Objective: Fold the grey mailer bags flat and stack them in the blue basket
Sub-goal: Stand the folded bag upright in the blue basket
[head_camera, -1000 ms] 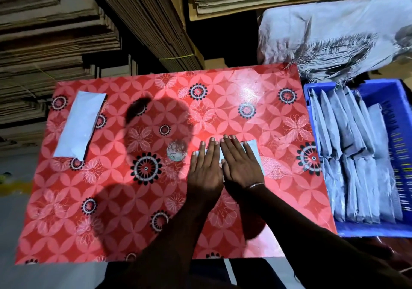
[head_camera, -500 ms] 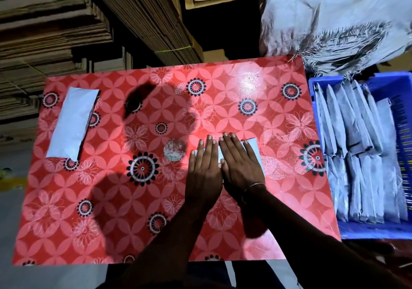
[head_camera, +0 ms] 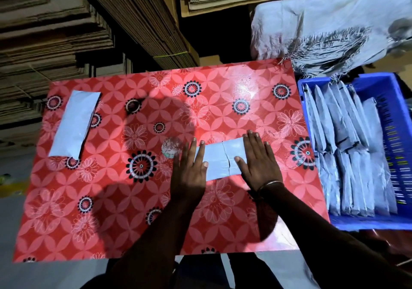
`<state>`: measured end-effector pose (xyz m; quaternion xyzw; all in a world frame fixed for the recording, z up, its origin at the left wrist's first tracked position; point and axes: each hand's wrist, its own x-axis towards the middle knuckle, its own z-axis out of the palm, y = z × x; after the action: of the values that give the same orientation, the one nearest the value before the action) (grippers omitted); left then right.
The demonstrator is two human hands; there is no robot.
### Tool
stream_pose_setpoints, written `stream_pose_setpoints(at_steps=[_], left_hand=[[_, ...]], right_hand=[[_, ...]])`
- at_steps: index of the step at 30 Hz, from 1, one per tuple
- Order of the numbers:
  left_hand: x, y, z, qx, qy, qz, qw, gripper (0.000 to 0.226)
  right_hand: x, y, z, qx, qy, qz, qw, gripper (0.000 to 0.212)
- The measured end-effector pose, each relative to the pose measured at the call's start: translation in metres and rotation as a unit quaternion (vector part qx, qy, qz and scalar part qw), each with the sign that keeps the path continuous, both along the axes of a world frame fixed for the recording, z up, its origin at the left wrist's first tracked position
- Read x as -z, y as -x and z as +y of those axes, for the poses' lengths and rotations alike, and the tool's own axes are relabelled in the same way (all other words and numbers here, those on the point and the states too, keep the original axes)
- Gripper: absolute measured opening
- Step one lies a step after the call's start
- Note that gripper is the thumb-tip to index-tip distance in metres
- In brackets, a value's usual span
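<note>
Stacked cardboard [head_camera: 55, 43] walls the back of a red flowered tabletop [head_camera: 133, 210]. Far left of the hands, well apart from them, lies a second bag [head_camera: 73, 123], flat and untouched. The left hand [head_camera: 189, 172] lies flat with straight fingers, pressing the left end of the bag [head_camera: 219, 161] being folded; nothing is curled round it. That bag lies between the two palms, a crease or seam showing across its middle. The right hand [head_camera: 256, 164] presses the right end in the same way, fingers straight, thumb on the grey film. Right of that hand, off the table edge, stands the basket [head_camera: 392, 101], already holding rows of folded bags [head_camera: 347, 155], with a woven sack [head_camera: 323, 30] beyond it.

The likeliest trouble, as I judge it: slick film under flat palms may slide on the glossy cloth, skewing the fold. Once pressure is lifted, trapped air could spring it open. Carried loosely to the crowded basket, it may unfold or tip the leaning rows.
</note>
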<state>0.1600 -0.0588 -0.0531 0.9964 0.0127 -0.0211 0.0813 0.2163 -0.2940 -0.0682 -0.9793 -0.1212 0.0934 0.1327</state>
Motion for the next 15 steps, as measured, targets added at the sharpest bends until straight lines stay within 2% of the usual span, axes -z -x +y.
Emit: stream_pose_setpoints(at_steps=[3,7,15], left_hand=[[0.007,0.007,0.013,-0.029,0.031,0.006,0.999,0.062],[0.019,0.007,0.023,-0.045,-0.010,0.035,0.998,0.065],[0.018,-0.002,0.025,-0.022,0.009,0.124,0.992,0.070]], right_hand=[[0.002,0.004,-0.019,0.013,0.017,0.004,1.000,0.070],[0.004,0.006,-0.027,0.016,0.022,0.010,1.000,0.071],[0.002,0.008,-0.022,0.047,0.020,0.053,0.997,0.070]])
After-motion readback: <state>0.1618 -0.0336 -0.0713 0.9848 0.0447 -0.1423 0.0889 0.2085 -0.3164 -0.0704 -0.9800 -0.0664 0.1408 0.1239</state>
